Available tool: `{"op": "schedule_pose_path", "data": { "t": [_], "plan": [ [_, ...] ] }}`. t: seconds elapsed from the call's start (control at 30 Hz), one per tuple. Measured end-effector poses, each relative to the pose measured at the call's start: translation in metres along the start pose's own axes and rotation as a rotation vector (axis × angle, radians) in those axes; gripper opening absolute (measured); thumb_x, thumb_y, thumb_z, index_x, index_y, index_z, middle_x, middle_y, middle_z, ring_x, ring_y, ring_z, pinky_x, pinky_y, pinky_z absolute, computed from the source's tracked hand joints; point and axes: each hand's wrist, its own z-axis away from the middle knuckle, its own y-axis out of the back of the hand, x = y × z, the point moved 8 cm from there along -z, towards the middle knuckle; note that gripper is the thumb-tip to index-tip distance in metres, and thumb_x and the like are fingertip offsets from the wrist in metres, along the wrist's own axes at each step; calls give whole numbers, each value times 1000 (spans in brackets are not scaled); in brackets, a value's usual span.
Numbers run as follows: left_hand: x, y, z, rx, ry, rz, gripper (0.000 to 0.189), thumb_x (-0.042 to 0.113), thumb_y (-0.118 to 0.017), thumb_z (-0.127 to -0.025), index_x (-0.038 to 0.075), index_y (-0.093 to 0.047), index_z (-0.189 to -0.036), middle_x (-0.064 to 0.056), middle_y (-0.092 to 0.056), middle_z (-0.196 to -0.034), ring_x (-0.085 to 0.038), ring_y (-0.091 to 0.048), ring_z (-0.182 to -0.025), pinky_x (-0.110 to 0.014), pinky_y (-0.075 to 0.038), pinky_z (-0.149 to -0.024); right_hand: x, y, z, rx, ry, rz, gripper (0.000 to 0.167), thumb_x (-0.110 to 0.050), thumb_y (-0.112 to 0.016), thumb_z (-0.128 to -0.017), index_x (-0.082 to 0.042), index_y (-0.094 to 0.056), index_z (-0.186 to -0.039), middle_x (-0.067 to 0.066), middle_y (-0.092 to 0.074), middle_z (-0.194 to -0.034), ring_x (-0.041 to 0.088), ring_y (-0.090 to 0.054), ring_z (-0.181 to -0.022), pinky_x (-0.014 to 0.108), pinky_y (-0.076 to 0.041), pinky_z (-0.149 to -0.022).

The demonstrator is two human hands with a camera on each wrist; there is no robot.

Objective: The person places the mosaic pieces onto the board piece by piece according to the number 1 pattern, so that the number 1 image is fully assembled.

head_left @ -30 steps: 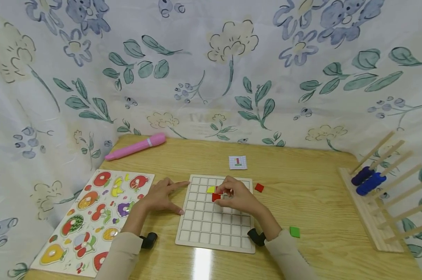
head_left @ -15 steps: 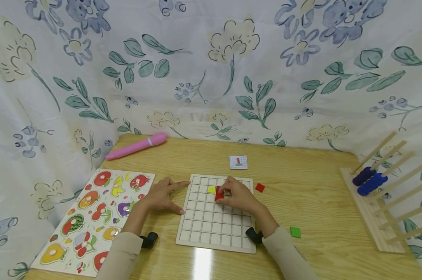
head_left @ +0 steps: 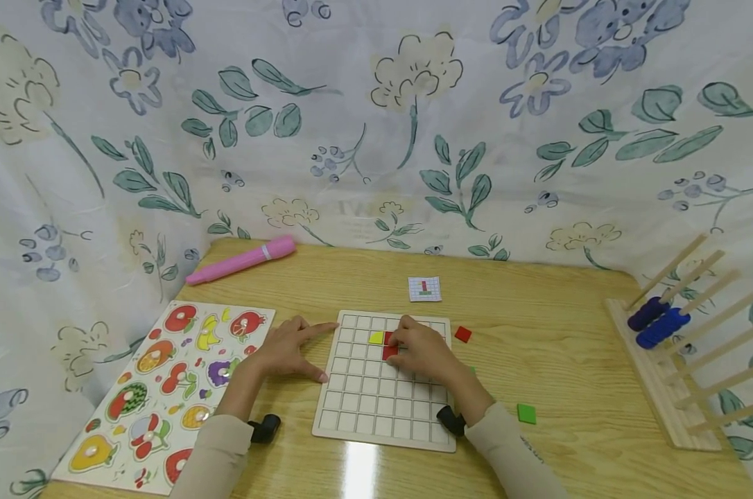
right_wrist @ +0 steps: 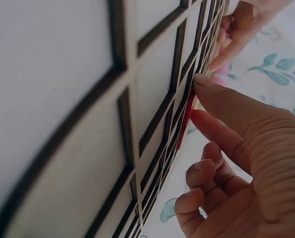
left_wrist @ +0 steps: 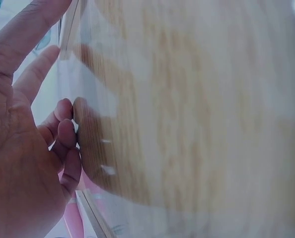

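A pale grid board [head_left: 354,400] lies on the wooden table. My right hand [head_left: 425,351] is over its upper part, thumb and index fingertip at a red square tile [head_left: 390,353] that sits in the grid; the right wrist view shows both tips at its edge [right_wrist: 189,108]. Just above is another red tile [head_left: 387,338], partly covered by the fingers, and a yellow tile [head_left: 376,338] lies to its left. At the board's left edge rests my left hand [head_left: 286,353], thumb and index finger stretched apart, the other fingers bent in the left wrist view.
A loose red tile [head_left: 463,334] and a green tile [head_left: 526,414] lie right of the board. Behind it is a small pattern card [head_left: 424,289]. A fruit puzzle board [head_left: 164,388], a pink marker-shaped stick [head_left: 242,260] and a pegged wooden rack [head_left: 670,388] stand around.
The red tile in the right hand has moved slightly right and now sits in a grid cell below the other red one. The left hand has stayed at the board's edge.
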Motion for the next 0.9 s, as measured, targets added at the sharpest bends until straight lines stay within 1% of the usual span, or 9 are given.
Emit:
{"op": "schedule_pose_path", "data": {
  "t": [0.13,0.2,0.27,0.33,0.43,0.47,0.53,0.73,0.9],
  "plan": [
    [1,1,0,-1,1,-1,100,59,-87,-60,36,-46,-148,-2,-39,-94,-18,-34,-84,-36,-24,-76,-1,0,0,10,7,26,23,-26,-82,-82,-9,-76,-97,-4,-51,-94,9,-49,-78,28,-44,-70],
    [2,2,1,-1,1,1,100,59,-87,-61,35,-46,-148,-3,-40,-95,-18,-34,-84,-36,-24,-75,0,1,1,16,-5,-7,24,-27,-82,-82,-9,-75,-96,-3,-51,-94,9,-49,-77,28,-44,-70],
    [2,2,1,-3,2,5,100,58,-88,-61,35,-46,-149,-3,-40,-95,-18,-34,-83,-36,-24,-75,2,2,2,28,-14,-88,23,-27,-82,-82,-10,-74,-95,-1,-51,-94,11,-48,-77,28,-43,-70],
    [2,1,1,-5,5,6,100,58,-88,-61,35,-46,-149,-3,-40,-95,-18,-34,-83,-36,-24,-75,5,4,3,43,-18,-210,24,-26,-82,-82,-10,-74,-97,4,-52,-93,13,-46,-78,27,-41,-69],
    [2,0,1,-3,2,4,100,59,-87,-61,36,-46,-149,-3,-39,-95,-18,-34,-83,-36,-24,-74,10,8,5,65,-15,-379,29,-25,-83,-81,-9,-74,-104,10,-52,-91,16,-44,-78,26,-38,-68],
    [1,0,1,-4,5,3,100,60,-87,-61,36,-46,-149,-3,-39,-95,-19,-34,-83,-36,-23,-75,12,10,7,70,-18,-420,32,-25,-83,-81,-8,-74,-106,11,-52,-91,16,-44,-78,26,-38,-67],
    [1,-1,1,-4,6,1,100,60,-87,-60,37,-46,-148,-2,-40,-95,-19,-34,-83,-36,-23,-75,16,15,9,81,-27,-469,37,-25,-85,-79,-7,-73,-110,14,-52,-92,19,-44,-78,26,-38,-68],
    [1,-1,0,-5,4,-3,100,60,-87,-61,36,-46,-149,-3,-41,-96,-18,-35,-84,-36,-24,-75,34,32,24,128,-53,-505,43,-23,-85,-78,-5,-71,-114,17,-52,-94,27,-45,-85,29,-39,-72],
    [3,0,1,0,-2,-3,100,61,-86,-61,35,-46,-149,-3,-41,-96,-18,-35,-84,-36,-24,-74,56,43,35,164,-93,-527,42,-20,-84,-80,-3,-70,-115,17,-49,-95,27,-43,-83,29,-37,-72]
  ]
}}
